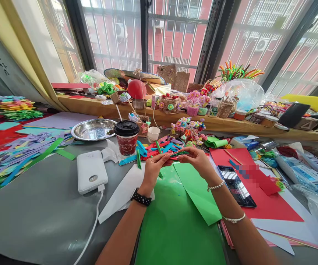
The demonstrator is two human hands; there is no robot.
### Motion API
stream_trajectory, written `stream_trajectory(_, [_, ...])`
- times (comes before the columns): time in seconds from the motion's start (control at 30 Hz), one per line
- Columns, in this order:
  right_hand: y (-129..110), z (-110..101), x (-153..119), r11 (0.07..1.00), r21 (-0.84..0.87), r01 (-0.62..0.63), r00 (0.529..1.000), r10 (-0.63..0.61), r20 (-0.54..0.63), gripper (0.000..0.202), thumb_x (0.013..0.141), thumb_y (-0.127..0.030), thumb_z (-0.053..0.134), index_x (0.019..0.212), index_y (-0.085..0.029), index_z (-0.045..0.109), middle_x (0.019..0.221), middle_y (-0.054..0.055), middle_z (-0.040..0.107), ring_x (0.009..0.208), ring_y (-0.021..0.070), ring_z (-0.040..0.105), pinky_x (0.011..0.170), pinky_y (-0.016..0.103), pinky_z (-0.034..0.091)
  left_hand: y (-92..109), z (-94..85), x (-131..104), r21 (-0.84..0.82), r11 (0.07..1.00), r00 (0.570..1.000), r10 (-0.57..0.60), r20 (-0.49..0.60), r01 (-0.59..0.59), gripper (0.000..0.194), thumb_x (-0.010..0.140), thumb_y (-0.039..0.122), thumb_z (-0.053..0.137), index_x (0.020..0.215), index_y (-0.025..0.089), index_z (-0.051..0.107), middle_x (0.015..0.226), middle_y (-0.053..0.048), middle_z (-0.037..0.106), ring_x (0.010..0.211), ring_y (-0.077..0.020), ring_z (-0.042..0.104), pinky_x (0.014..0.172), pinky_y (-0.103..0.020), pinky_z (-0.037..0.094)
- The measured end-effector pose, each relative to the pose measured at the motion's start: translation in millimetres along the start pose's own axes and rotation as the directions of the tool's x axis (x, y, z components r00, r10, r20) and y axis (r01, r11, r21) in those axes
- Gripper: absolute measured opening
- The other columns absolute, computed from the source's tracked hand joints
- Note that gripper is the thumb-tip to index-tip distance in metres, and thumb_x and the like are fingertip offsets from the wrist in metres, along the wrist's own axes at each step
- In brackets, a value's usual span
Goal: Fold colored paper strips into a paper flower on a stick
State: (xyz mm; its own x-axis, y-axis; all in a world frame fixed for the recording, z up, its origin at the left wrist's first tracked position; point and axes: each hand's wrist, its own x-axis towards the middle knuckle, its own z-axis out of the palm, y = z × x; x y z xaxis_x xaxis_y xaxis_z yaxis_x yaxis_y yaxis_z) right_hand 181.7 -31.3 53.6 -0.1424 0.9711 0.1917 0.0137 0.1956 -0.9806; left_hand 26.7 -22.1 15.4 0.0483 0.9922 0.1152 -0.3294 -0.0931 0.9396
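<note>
Both my hands meet over the far end of a green sheet (181, 228) on the table. Between the fingertips of my left hand (158, 164) and my right hand (194, 160) is a narrow folded green paper strip (181, 154), held at both ends. My fingers are closed on it. A lighter green paper piece (200, 198) lies under my right forearm. Just beyond my hands, folded paper strips (163, 146) in blue, red, purple and green lie in a heap. White paper (123, 191) rests beside my left wrist.
Left of my hands stand a lidded coffee cup (127, 141), a white power bank (91, 171) with a cable, and a metal plate (94, 129). Cut paper strips (29, 151) cover the far left. At right, a phone (236, 186) lies on red paper (277, 206). Crafts crowd the windowsill.
</note>
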Motion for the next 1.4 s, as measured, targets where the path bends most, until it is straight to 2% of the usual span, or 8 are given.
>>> stream_trajectory(0.17, [4.4, 4.0, 0.3, 0.999, 0.035, 0.022, 0.996, -0.019, -0.085, 0.022, 0.061, -0.034, 0.064, 0.074, -0.017, 0.061, 0.064, 0.0, 0.064, 0.059, 0.0135, 0.061, 0.061, 0.028, 0.05, 0.7, 2.9, -2.7, 0.039, 0.999, 0.997, 0.014, 0.082, -0.017, 0.029, 0.06, 0.032, 0.066, 0.084, 0.015, 0.067, 0.081, -0.005, 0.067, 0.059, -0.0146, 0.062, 0.062, -0.028, 0.052])
stream_trajectory(0.37, [5.1, 2.0, 0.7, 1.0, -0.007, 0.026, 0.988, -0.027, -0.151, 0.023, 0.06, -0.037, 0.065, 0.069, -0.016, 0.06, 0.055, 0.0, 0.062, 0.052, 0.0124, 0.058, 0.053, 0.026, 0.048, 1.4, 2.9, -4.5, 0.211, 0.967, 0.984, 0.115, 0.138, -0.143, 0.025, 0.06, 0.033, 0.064, 0.08, 0.018, 0.068, 0.08, -0.004, 0.066, 0.069, -0.0173, 0.06, 0.066, -0.028, 0.05])
stream_trajectory(0.53, [2.6, -3.3, 0.5, 0.993, -0.112, -0.036, 0.997, 0.027, -0.078, 0.027, 0.057, -0.039, 0.065, 0.066, -0.014, 0.061, 0.049, -0.001, 0.058, 0.045, 0.0106, 0.054, 0.045, 0.024, 0.043, 4.6, -1.0, -5.7, 0.409, 0.884, 0.953, 0.111, 0.282, -0.225, 0.019, 0.063, 0.035, 0.061, 0.065, 0.018, 0.068, 0.058, -0.002, 0.061, 0.053, -0.0123, 0.053, 0.049, -0.021, 0.043])
stream_trajectory(0.7, [4.1, -3.3, 0.8, 0.983, -0.173, -0.063, 0.997, 0.054, -0.053, 0.026, 0.059, -0.039, 0.064, 0.065, -0.014, 0.058, 0.046, -0.002, 0.056, 0.042, 0.0095, 0.05, 0.042, 0.022, 0.039, 3.8, -0.6, -5.6, 0.47, 0.841, 0.937, 0.114, 0.331, -0.268, 0.015, 0.062, 0.033, 0.061, 0.063, 0.02, 0.068, 0.06, -0.002, 0.063, 0.056, -0.0135, 0.053, 0.053, -0.022, 0.041])
stream_trajectory(0.87, [-1.2, -0.6, -1.0, 0.993, -0.117, 0.019, 1.0, -0.02, -0.005, 0.025, 0.061, -0.038, 0.063, 0.07, -0.015, 0.06, 0.055, -0.001, 0.058, 0.048, 0.0086, 0.048, 0.048, 0.022, 0.038, 5.0, 3.0, -4.6, 0.32, 0.945, 0.971, -0.011, 0.238, -0.068, 0.014, 0.057, 0.032, 0.066, 0.06, 0.018, 0.068, 0.059, -0.002, 0.063, 0.056, -0.0137, 0.054, 0.054, -0.022, 0.044])
stream_trajectory(1.0, [-4.0, 0.0, -2.4, 1.0, 0.027, -0.006, 0.995, 0.004, 0.1, 0.022, 0.063, -0.035, 0.063, 0.076, -0.017, 0.061, 0.065, -0.001, 0.06, 0.052, 0.0076, 0.047, 0.052, 0.022, 0.039, 4.5, 5.2, -5.5, 0.162, 0.98, 0.957, -0.154, 0.247, 0.116, 0.02, 0.054, 0.032, 0.068, 0.063, 0.015, 0.068, 0.059, -0.002, 0.064, 0.056, -0.0136, 0.056, 0.054, -0.023, 0.046])
stream_trajectory(1.17, [4.3, 1.6, -0.6, 0.988, 0.147, -0.045, 0.996, 0.033, 0.084, 0.018, 0.061, -0.033, 0.064, 0.069, -0.017, 0.062, 0.061, -0.002, 0.056, 0.051, 0.0068, 0.044, 0.052, 0.021, 0.037, 3.6, 5.6, -6.3, 0.118, 0.976, 0.949, -0.208, 0.235, 0.185, 0.024, 0.052, 0.034, 0.069, 0.064, 0.013, 0.068, 0.06, -0.005, 0.065, 0.057, -0.0148, 0.058, 0.057, -0.025, 0.046])
stream_trajectory(1.4, [11.9, 0.7, 0.4, 0.96, 0.277, -0.041, 0.992, 0.006, 0.127, 0.016, 0.062, -0.032, 0.065, 0.069, -0.018, 0.063, 0.066, -0.002, 0.056, 0.052, 0.0057, 0.043, 0.05, 0.019, 0.035, 6.3, 3.9, -8.5, 0.08, 0.973, 0.915, -0.231, 0.33, 0.217, 0.019, 0.055, 0.031, 0.069, 0.061, 0.013, 0.066, 0.057, -0.002, 0.061, 0.052, -0.0099, 0.053, 0.053, -0.021, 0.043])
